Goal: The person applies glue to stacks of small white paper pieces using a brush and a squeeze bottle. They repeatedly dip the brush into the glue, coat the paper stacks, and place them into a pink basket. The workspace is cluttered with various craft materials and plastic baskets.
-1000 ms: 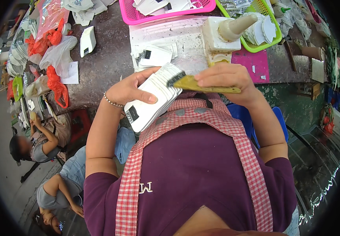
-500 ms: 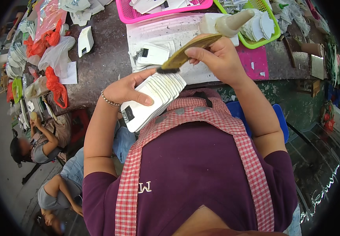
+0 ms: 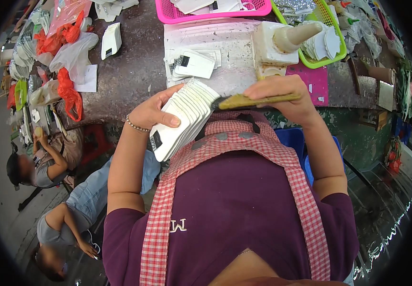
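My left hand [image 3: 156, 112] grips a fanned stack of white cards [image 3: 187, 119], thumb on top and the fingers hidden beneath. The cards overlap in steps, and a black patch shows at the lower corner. In my right hand [image 3: 282, 93] is a flat brush [image 3: 253, 101] with a yellowish, stained handle and dark bristles. Its bristle end meets or nearly meets the right edge of the fanned cards. Beyond my hands, more white cards [image 3: 194, 64] lie in a loose pile on a pale board [image 3: 232, 45]. A whitish glue bottle [image 3: 277, 50] with a cone-shaped nozzle stands at that board's right side.
A pink basket [image 3: 215, 19] and a green basket [image 3: 343, 50] sit at the back. Another card stack [image 3: 111, 42] lies on the dark table [image 3: 134, 71]; red and clear plastic bags [image 3: 68, 90] crowd its left. Two other people [image 3: 58, 157] are at lower left.
The brush has swung from above the cards' far end, tilted up, to nearly level at their right edge. My right hand has moved down and right. The left hand still holds the stack.
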Tool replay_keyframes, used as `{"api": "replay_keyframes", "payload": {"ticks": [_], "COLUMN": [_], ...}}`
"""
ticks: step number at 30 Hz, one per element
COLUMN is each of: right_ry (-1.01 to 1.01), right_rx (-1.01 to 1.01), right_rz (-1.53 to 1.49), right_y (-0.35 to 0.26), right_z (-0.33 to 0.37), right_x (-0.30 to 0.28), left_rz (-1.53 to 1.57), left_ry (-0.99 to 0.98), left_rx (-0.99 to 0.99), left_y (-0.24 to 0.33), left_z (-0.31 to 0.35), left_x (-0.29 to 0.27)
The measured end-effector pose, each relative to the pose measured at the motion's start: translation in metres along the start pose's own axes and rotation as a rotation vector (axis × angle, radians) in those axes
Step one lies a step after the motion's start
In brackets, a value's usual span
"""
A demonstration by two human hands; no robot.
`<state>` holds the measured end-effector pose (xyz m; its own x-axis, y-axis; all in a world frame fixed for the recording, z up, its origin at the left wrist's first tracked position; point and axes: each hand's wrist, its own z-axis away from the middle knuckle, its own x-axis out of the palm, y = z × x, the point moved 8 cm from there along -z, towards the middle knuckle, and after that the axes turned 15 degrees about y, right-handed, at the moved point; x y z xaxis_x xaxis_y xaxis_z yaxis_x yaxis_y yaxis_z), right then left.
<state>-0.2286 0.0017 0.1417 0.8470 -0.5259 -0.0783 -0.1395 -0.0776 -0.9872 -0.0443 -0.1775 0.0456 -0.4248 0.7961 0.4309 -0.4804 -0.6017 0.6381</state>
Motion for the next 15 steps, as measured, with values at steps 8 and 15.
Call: {"api": "replay_keyframes", "payload": {"ticks": [8,15], "right_ry": [0.176,-0.108], "right_rx": [-0.284,-0.291], "right_rz": [0.135,0.286], "right_y": [-0.027,-0.025], "right_z": [-0.016,0.012], "right_x": [0.015,0.023], "left_rz": [-0.037,-0.178], "left_ry": [0.072,0.113], "left_rx": [0.026,0.087], "left_y": [0.008,0.009], "left_z": [-0.003,0.000], "left_x": [-0.003,-0.011]}}
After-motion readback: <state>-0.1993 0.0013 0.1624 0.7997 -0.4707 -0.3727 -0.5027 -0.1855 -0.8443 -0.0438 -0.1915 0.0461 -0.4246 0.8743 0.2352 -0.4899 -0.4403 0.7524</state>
